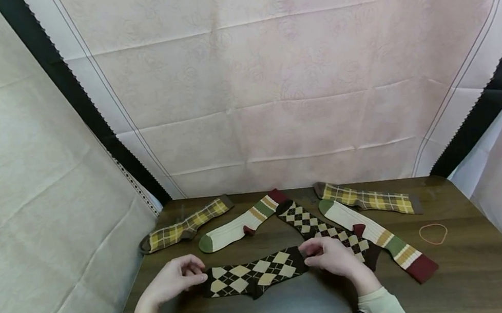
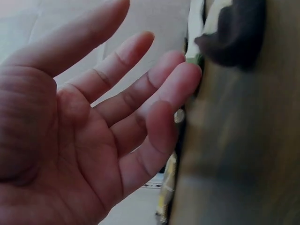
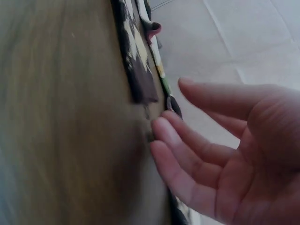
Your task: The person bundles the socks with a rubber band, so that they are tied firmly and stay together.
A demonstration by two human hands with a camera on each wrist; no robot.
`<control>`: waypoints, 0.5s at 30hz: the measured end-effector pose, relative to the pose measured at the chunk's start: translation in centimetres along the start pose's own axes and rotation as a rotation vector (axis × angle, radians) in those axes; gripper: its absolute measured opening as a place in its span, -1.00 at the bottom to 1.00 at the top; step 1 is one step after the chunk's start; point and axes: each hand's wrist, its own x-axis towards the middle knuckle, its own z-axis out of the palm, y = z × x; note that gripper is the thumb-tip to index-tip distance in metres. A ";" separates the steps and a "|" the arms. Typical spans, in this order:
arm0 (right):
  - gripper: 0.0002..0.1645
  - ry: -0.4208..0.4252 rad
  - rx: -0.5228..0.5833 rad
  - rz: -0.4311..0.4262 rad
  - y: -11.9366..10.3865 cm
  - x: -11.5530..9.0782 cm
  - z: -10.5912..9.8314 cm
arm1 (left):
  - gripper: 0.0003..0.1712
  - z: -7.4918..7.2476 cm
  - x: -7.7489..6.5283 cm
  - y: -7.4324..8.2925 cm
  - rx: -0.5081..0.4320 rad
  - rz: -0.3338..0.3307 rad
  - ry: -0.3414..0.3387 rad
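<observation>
A black and cream argyle sock (image 1: pixel 255 275) lies flat across the front middle of the table, its heel pointing toward me. At its left end, the toe, is my left hand (image 1: pixel 175 280), fingers loosely bent; the left wrist view shows the dark toe (image 2: pixel 236 35) apart from the fingertips and the palm holding nothing. Beside the cuff at the right end is my right hand (image 1: pixel 335 258), thumb and fingers spread apart. In the right wrist view the cuff (image 3: pixel 143 84) lies just off the fingertips, with nothing in the hand.
Behind lie a second argyle sock (image 1: pixel 329 230), partly under a white sock with green and maroon ends (image 1: pixel 376 235), another such white sock (image 1: pixel 234 232), and two yellow plaid socks (image 1: pixel 189 226) (image 1: pixel 367 200). A rubber band (image 1: pixel 433 234) rests at right. Cloth walls (image 1: pixel 289 85) enclose the table.
</observation>
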 end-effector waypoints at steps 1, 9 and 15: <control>-0.66 0.003 0.009 0.011 0.1 0.1 0.3 | -0.69 0.1 0.0 0.0 -0.010 0.004 -0.011; -0.68 0.079 -0.005 0.060 -0.2 0.3 2.0 | -0.73 0.4 0.4 -0.6 -0.014 0.012 -0.063; -0.70 0.158 -0.141 0.079 -1.0 0.4 2.8 | -0.75 0.6 0.6 -1.0 0.029 -0.021 -0.078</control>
